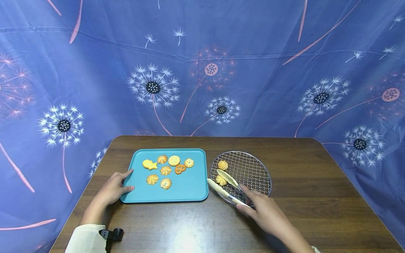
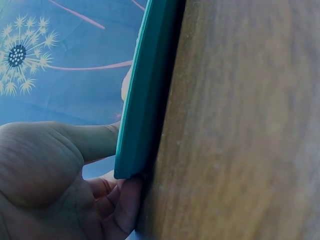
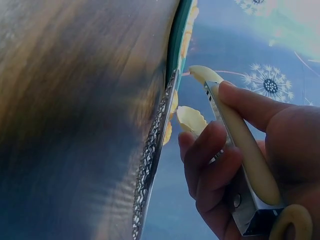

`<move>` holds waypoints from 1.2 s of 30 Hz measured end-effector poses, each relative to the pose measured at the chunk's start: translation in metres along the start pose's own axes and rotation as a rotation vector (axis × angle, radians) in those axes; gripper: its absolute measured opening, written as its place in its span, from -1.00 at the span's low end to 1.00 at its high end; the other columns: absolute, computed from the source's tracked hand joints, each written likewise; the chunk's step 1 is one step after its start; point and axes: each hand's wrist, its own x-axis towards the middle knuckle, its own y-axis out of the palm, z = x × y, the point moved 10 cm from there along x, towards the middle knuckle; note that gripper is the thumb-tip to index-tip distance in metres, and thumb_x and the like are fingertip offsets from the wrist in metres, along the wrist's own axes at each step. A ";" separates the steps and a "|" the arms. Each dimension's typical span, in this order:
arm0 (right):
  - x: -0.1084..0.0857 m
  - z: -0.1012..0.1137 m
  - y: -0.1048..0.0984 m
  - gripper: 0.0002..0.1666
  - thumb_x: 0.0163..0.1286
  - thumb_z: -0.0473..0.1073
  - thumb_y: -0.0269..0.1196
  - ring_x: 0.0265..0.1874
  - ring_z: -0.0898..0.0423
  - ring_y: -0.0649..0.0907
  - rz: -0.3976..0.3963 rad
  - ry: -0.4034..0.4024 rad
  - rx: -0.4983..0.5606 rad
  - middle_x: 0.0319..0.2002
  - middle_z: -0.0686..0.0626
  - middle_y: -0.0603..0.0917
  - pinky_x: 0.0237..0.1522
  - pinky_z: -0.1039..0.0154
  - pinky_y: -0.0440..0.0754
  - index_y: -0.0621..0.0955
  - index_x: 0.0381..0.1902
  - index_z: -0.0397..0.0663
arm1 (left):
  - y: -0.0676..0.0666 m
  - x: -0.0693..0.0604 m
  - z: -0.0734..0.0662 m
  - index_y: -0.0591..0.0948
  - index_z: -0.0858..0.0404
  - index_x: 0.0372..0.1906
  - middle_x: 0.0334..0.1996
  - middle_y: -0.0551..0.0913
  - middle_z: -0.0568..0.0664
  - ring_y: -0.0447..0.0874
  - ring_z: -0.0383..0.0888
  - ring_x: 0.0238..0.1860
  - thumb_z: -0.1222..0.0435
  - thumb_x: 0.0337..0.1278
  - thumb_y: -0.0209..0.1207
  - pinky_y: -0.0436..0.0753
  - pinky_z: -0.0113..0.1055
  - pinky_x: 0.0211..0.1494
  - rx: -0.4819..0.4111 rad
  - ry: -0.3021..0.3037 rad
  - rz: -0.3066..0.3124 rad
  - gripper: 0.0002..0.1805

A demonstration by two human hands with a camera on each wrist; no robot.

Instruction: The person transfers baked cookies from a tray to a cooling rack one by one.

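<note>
At the left end of a turquoise tray (image 1: 190, 189), my left hand (image 1: 110, 188) holds the rim, thumb over the edge; in the left wrist view its other fingers curl by the tray's edge (image 2: 135, 110). Several cookies lie on the tray, among them a yellow fish-shaped cookie (image 1: 149, 164), a pretzel (image 1: 180, 169) and a round cookie (image 1: 174, 161). My right hand (image 1: 265, 211) grips metal tongs with cream tips (image 1: 227, 177). The tongs' arms are spread, one on each side of a swirl cookie (image 1: 221, 180) on a round wire rack (image 1: 250, 168). Another swirl cookie (image 1: 223, 165) lies behind it.
Tray and rack stand side by side on a brown wooden table (image 1: 303, 182), a narrow gap between them. Behind the table hangs a blue cloth (image 1: 259, 77) with dandelion prints. A black strap (image 1: 112, 234) sits at the left sleeve.
</note>
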 end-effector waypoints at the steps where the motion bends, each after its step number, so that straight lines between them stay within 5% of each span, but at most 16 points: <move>1: 0.000 0.001 0.000 -0.18 0.38 0.19 0.37 -0.38 0.27 0.54 0.001 0.002 -0.002 -0.34 0.23 0.57 -0.22 0.17 0.60 0.48 0.48 -0.02 | 0.000 0.000 0.000 0.30 0.43 0.52 -0.15 0.43 0.19 0.35 -0.01 -0.25 0.29 0.26 0.37 0.37 -0.19 -0.20 0.000 0.001 -0.002 -0.20; 6: 0.001 0.005 0.000 -0.18 0.38 0.19 0.37 -0.15 0.02 0.69 -0.002 -0.002 -0.005 -0.17 0.02 0.71 0.01 -0.07 0.64 0.48 0.48 -0.04 | 0.000 0.000 0.000 0.31 0.43 0.51 -0.15 0.44 0.20 0.36 -0.02 -0.26 0.29 0.26 0.37 0.37 -0.19 -0.21 0.003 0.005 -0.008 -0.20; 13: 0.004 0.015 0.003 -0.18 0.35 0.17 0.40 -0.37 0.28 0.53 -0.007 -0.049 0.003 -0.36 0.23 0.55 -0.22 0.18 0.58 0.50 0.46 -0.04 | 0.000 0.000 0.000 0.31 0.43 0.51 -0.14 0.45 0.20 0.37 -0.02 -0.25 0.28 0.26 0.38 0.38 -0.19 -0.21 0.003 0.002 -0.011 -0.20; 30: 0.014 0.033 0.021 -0.13 0.31 0.18 0.43 -0.16 0.03 0.69 0.026 -0.046 0.010 -0.14 0.02 0.71 -0.03 -0.06 0.65 0.48 0.48 -0.01 | -0.001 0.000 -0.002 0.32 0.44 0.51 -0.12 0.46 0.24 0.40 0.01 -0.23 0.29 0.26 0.38 0.40 -0.19 -0.21 -0.002 -0.007 -0.013 -0.20; 36: 0.018 0.040 0.023 -0.13 0.30 0.17 0.43 -0.36 0.23 0.56 0.038 -0.073 0.020 -0.32 0.15 0.60 -0.25 0.17 0.58 0.48 0.47 -0.03 | 0.000 0.000 -0.001 0.31 0.44 0.51 -0.13 0.45 0.23 0.38 0.00 -0.23 0.29 0.27 0.37 0.38 -0.19 -0.22 0.002 -0.010 -0.009 -0.20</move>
